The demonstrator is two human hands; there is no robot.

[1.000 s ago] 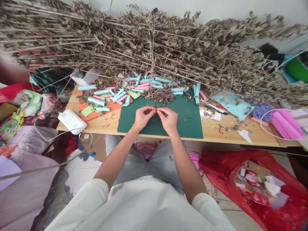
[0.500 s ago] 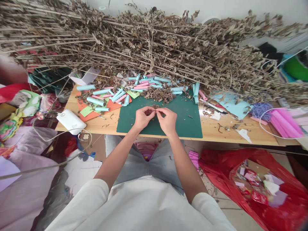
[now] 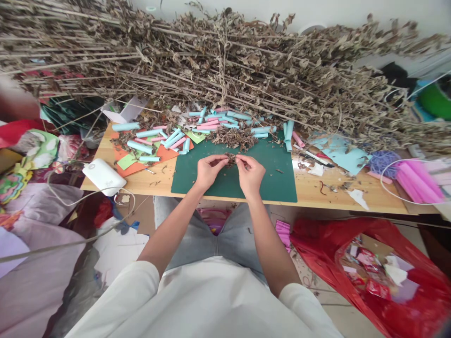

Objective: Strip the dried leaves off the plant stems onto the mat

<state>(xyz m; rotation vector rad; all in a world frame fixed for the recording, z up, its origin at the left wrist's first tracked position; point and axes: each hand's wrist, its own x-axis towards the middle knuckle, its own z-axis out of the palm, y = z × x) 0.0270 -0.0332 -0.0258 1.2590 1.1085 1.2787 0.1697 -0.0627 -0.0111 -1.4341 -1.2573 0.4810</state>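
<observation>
Over the green cutting mat (image 3: 275,183), my left hand (image 3: 208,171) and my right hand (image 3: 251,174) face each other with thumbs and forefingers pinched. Between their fingertips is a small clump of brown dried leaves (image 3: 230,160), gripped at its left by one hand and at its right by the other. Just beyond lies a loose pile of crumbled dried leaves (image 3: 234,137) at the mat's far edge. Blue and pink rolled paper tubes (image 3: 211,122) are heaped behind it, and several more lie to the left on orange paper (image 3: 162,154).
A big bundle of dried leafy stalks (image 3: 211,61) spans the back of the wooden table (image 3: 155,180). At left sits a white power bank (image 3: 104,177) with a cable. A dark pen (image 3: 319,158) and blue paper (image 3: 343,152) lie right; a red plastic bag (image 3: 317,244) of scraps stands below.
My right hand has moved slightly right, away from my left hand. The fingertips, close together before, are now apart with the leaf clump showing between them.
</observation>
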